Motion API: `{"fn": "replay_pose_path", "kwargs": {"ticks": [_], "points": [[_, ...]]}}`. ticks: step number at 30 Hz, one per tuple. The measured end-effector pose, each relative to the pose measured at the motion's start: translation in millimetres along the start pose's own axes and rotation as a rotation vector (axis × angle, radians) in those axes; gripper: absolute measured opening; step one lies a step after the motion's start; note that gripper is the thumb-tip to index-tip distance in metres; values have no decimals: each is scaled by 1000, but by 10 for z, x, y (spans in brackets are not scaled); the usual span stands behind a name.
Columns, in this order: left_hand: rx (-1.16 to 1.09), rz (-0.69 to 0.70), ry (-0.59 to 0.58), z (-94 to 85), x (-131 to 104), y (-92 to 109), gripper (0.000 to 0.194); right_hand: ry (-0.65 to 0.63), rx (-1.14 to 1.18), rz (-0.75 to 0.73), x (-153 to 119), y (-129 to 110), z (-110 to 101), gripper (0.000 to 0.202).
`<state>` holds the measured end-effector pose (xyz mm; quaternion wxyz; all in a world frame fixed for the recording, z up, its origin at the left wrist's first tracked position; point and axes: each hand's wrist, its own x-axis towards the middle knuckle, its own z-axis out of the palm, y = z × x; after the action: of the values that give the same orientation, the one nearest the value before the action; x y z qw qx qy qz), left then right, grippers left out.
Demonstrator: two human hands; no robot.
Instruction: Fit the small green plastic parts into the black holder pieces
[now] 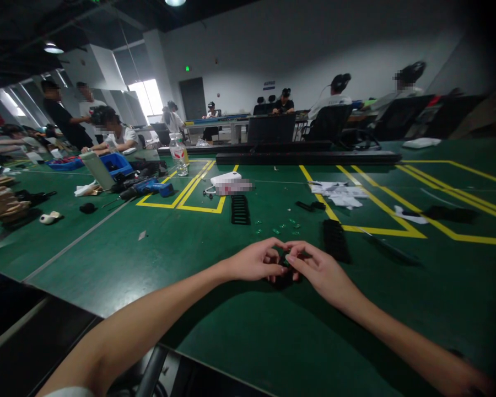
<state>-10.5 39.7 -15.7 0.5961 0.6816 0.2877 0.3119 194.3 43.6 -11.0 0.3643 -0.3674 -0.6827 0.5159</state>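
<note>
Just below the frame's centre, our left hand [259, 260] and right hand [320, 270] pinch a small, partly hidden piece [286, 263] between them.

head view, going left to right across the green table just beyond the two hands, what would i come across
Small off-white item, round black item, blue power tool, slotted black strip, small shiny pieces, white papers.

The room is dim, with light from a window [146, 99] and ceiling lamps [53, 48]. Pale glare lies on the green table [86, 278]. The right edge is dark and blurred.
</note>
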Motion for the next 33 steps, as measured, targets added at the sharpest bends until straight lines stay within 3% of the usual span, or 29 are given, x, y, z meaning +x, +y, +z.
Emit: {"fn": "replay_pose_path", "kwargs": {"ticks": [21, 33], "points": [[-9, -1, 28, 1, -4, -27, 47, 7, -11, -5, 0, -39, 15, 31], [9, -8, 35, 44, -27, 31, 40, -20, 49, -43, -24, -25, 26, 22]]}}
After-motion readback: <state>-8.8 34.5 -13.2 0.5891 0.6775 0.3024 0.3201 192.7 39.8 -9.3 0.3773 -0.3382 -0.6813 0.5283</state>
